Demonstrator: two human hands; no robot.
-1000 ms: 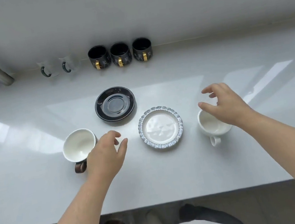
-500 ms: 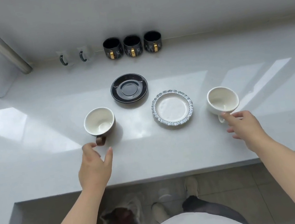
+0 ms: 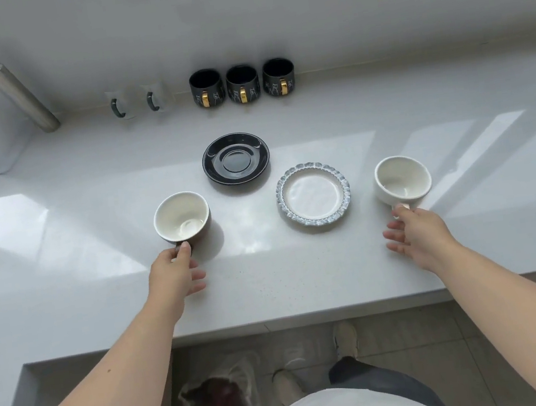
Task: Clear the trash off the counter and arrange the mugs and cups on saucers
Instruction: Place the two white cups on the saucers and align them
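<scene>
Pinching the brown cup's (image 3: 182, 219) handle is the left hand (image 3: 173, 275); the white cup's (image 3: 403, 182) handle is touched by the right hand (image 3: 417, 237), fingers spread. Bare counter (image 3: 270, 281) borders the front edge; no writing can be read.

— Surface finish of the white stone-like counter (image 3: 304, 276)?
— Polished, faintly speckled, mirrors window light.

— Crockery on it?
— Round black glazed ceramic saucer (image 3: 235, 157) at centre: high gloss. Right of it, a white ceramic saucer with rough-looking blue scalloped rim (image 3: 313, 193). Left of it, a brown mug with glossy cream interior (image 3: 182, 217).

— Behind the black saucer?
— Three black mugs with shiny gold handles (image 3: 242, 84); further left, a brushed-metal cylinder (image 3: 21, 97), matt.
</scene>
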